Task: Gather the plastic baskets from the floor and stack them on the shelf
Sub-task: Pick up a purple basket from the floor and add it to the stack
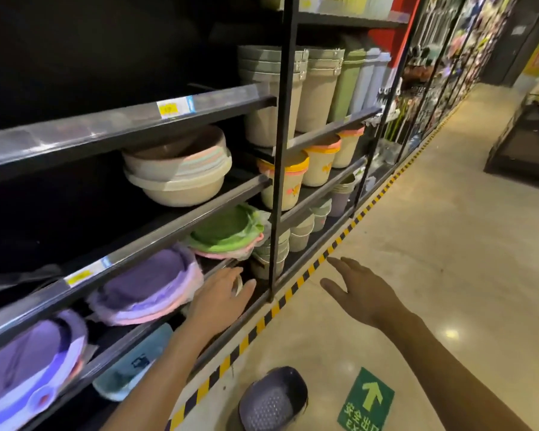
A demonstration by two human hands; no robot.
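Dark multi-tier shelf filling the left side, stocked with tubs, bins and nested basket stacks. Pale polished floor to the right, edged at the shelf foot by yellow-and-black tape. On the lower tier, a purple basket stack lying tilted, near a green stack farther along. One purple perforated basket on the floor at the bottom of the view, just beside a green exit sticker and well apart from both hands; upright or inverted not resolvable. Left hand extended to the lower tier beside the purple stack, fingers straight, gripping nothing; contact with the shelf edge not resolvable. Right hand held over the floor, fingers spread and relaxed, empty. Probable step: gathering, with the floor basket not yet picked up. Next move, by judgement: bend low, bring a hand back to the floor basket, grasp by the rim, lift, then nest onto the matching purple stack, rim aligned to avoid jamming on the tilted pile.
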